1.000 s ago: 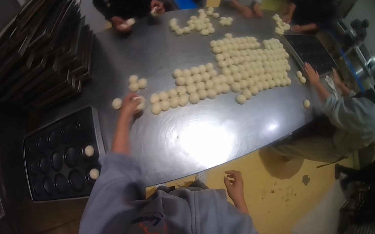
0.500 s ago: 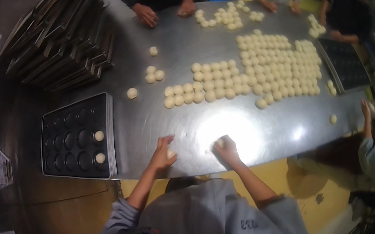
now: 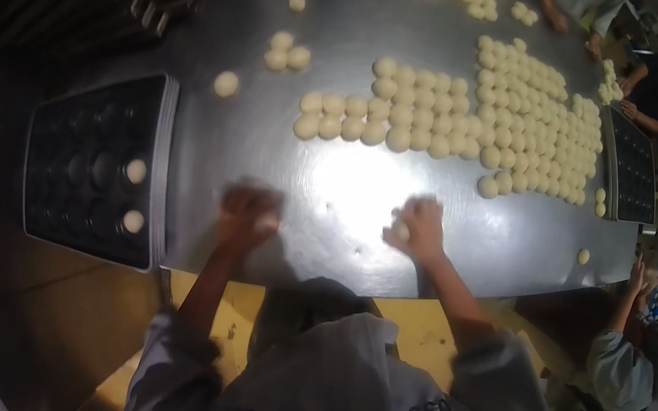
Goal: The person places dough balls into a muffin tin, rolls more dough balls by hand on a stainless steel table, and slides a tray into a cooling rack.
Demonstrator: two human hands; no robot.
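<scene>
Head view | left hand [image 3: 246,216] blurred, fingers' state unclear | right hand [image 3: 417,228] fingers cupped on one dough ball [image 3: 401,231] | dark tray [image 3: 94,164]: two balls

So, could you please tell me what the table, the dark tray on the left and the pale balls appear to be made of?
The table looks like brushed stainless steel: grey, with a bright glare patch. The dark tray seems to be dark-coated metal with round cups, matte and dull. The pale balls look like raw dough: cream, smooth and slightly flattened where they rest. The right hand covers one; the left hand is blurred.
</scene>
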